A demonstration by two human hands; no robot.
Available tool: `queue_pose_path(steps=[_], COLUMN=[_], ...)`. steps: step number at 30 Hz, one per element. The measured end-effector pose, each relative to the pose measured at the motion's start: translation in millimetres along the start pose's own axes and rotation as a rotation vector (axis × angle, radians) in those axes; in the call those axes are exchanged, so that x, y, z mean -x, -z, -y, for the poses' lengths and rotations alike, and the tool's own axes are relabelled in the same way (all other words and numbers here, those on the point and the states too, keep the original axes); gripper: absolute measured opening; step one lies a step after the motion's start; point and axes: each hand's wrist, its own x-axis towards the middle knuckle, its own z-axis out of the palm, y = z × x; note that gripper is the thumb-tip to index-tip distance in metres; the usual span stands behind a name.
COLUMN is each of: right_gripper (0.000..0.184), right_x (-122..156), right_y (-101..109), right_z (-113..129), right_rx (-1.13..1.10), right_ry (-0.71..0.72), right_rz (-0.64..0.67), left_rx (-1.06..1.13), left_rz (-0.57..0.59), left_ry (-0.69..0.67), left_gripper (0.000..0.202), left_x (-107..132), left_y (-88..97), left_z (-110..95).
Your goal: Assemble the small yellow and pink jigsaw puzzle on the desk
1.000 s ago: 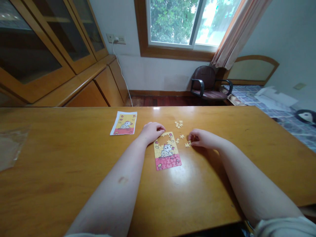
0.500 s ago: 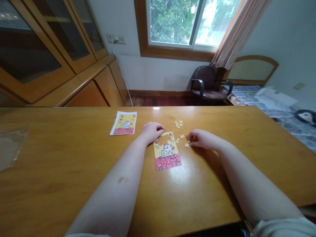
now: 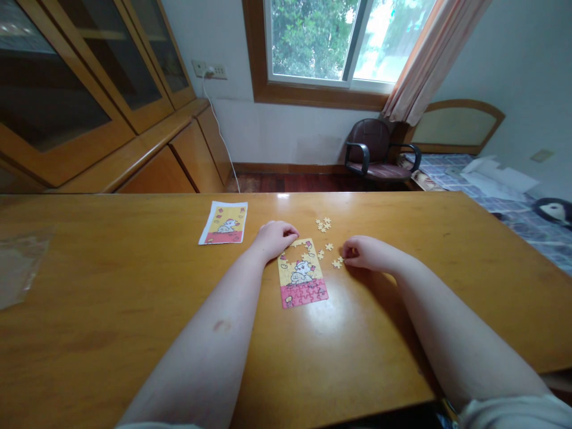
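A small, partly assembled jigsaw puzzle (image 3: 302,275) with a white cartoon animal on yellow and pink lies on the wooden table (image 3: 134,286). My left hand (image 3: 276,238) rests curled at the puzzle's top left corner, fingers pressed against its edge. My right hand (image 3: 364,252) is curled just right of the puzzle, fingertips pinching a loose yellow piece (image 3: 338,262) on the table. More loose pieces (image 3: 324,224) lie in a small cluster beyond the puzzle, and single pieces (image 3: 329,246) sit between the two hands.
A reference picture card (image 3: 224,222) lies to the left of my left hand. A clear plastic bag (image 3: 20,265) is at the table's far left. Beyond the table stand a dark armchair (image 3: 379,156), wooden cabinets (image 3: 89,95) and a bed (image 3: 513,202) on the right.
My right hand has shifted slightly right and toward me, nudging the loose piece at its fingertips. My left hand and the puzzle have stayed put.
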Motion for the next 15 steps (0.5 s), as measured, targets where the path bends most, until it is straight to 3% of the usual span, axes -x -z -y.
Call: queue_pose_path(steps=[15], right_gripper=[0.012], right_x=[9.2], right_y=[0.4], right_z=[19.2], right_rx=[0.003], right_ry=[0.021], right_rz=[0.021], left_rx=[-0.008], left_rz=[0.006], left_ry=[0.008], left_gripper=[0.021], left_x=[0.4], left_y=[1.2], left_z=[-1.5])
